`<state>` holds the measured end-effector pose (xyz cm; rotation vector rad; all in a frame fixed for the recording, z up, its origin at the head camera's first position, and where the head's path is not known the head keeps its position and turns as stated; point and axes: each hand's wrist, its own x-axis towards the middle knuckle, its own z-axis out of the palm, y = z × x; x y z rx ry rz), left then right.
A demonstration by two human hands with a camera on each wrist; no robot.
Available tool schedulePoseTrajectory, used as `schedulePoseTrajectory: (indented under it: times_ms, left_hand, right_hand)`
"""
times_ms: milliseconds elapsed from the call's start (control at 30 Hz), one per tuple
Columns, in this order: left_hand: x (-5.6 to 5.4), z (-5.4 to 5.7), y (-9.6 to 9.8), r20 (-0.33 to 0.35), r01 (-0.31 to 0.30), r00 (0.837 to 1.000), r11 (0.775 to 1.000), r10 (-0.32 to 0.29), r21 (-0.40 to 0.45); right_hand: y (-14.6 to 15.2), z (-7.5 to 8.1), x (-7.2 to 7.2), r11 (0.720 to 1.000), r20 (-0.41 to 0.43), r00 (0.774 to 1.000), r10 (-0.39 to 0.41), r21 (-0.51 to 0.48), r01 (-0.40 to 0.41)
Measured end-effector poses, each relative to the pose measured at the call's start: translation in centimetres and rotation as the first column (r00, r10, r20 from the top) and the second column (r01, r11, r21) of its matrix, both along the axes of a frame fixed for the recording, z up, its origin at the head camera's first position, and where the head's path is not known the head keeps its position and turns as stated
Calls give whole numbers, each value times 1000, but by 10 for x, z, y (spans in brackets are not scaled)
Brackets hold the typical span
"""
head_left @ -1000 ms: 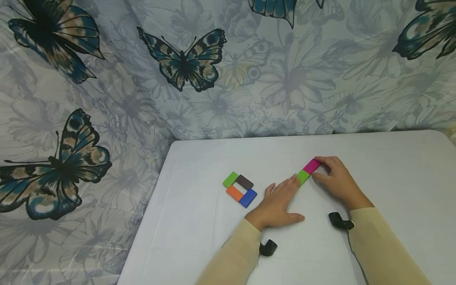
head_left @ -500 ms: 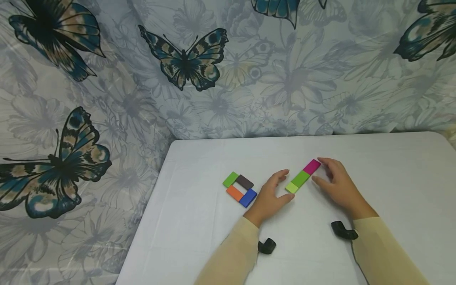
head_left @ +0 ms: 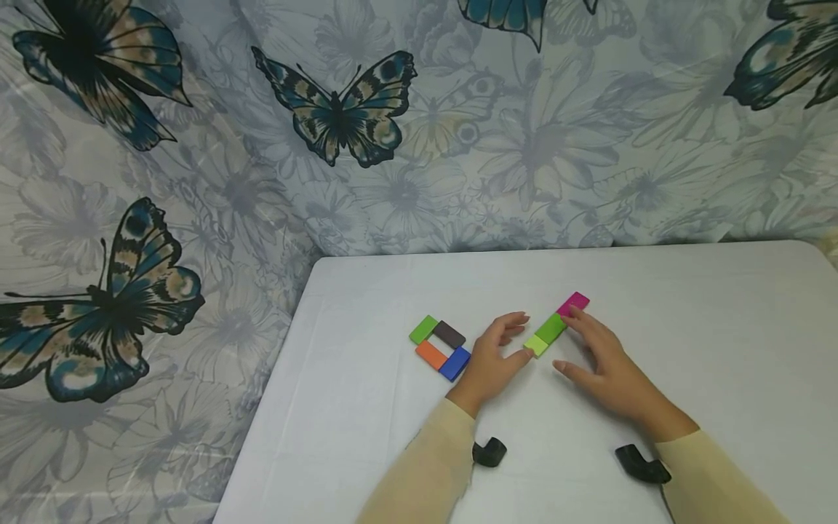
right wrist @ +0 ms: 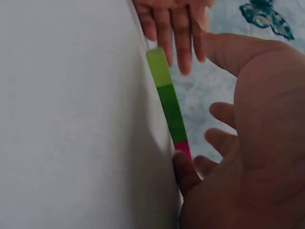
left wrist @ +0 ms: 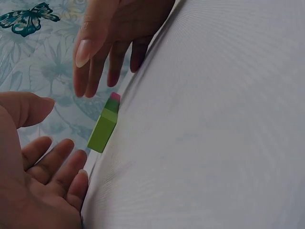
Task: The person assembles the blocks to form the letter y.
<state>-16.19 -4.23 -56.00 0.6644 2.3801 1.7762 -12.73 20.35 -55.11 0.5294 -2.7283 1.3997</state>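
A straight diagonal row lies on the white table: a lime block (head_left: pixel 536 346) at the near end, a green block (head_left: pixel 551 328) in the middle and a magenta block (head_left: pixel 576 300) at the far end. My left hand (head_left: pixel 486 367) is at the lime end, fingers loosely bent and holding nothing. Over the row's right side my right hand (head_left: pixel 609 375) has thumb and fingers spread apart, its fingertips partly covering the magenta block. In the right wrist view a finger of the right hand (right wrist: pixel 209 186) overlaps the magenta block; whether it touches cannot be told.
Left of the left hand, a green block (head_left: pixel 423 330), a dark brown block (head_left: pixel 449 335), a blue block (head_left: pixel 455 364) and an orange block (head_left: pixel 431 355) form a small ring. The table (head_left: pixel 353 407) meets a butterfly-patterned cloth (head_left: pixel 406 196) at its back and left edges.
My left hand drew back from the row, uncovering the lime block, and its fingers bent. My right hand came off the row's far end and moved toward me and slightly left.
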Motion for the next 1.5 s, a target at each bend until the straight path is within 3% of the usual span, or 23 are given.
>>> schedulePoseTrajectory:
  times_ms: [300,467,700,967,1167,1333,1500]
  left_hand:
    - [1,0,3,-26,-43,999,996,46,76]
    - [4,9,1,-58,-87,994,989,94,117]
    - [-1,21,-22,-82,-176,977,966,195,191]
    - [-10,30,-72,-66,-295,946,927,317,231]
    - [-20,29,-112,-40,-411,898,867,439,280]
    - [-24,20,-136,31,-491,863,824,503,282]
    - [-25,4,-148,124,-516,856,818,502,255]
  right_hand:
    - [-9,-5,18,989,-77,990,114,104,-106]
    - [-9,-6,20,981,-72,990,123,161,-110]
    - [-11,-7,20,966,-72,988,138,229,-118]
    - [-10,-7,23,953,-57,985,160,268,-140]
    - [-10,-6,23,947,-70,982,176,286,-150]
    - [-11,-5,24,940,-63,982,179,305,-152]
    - [-12,-4,25,936,-56,982,179,318,-152]
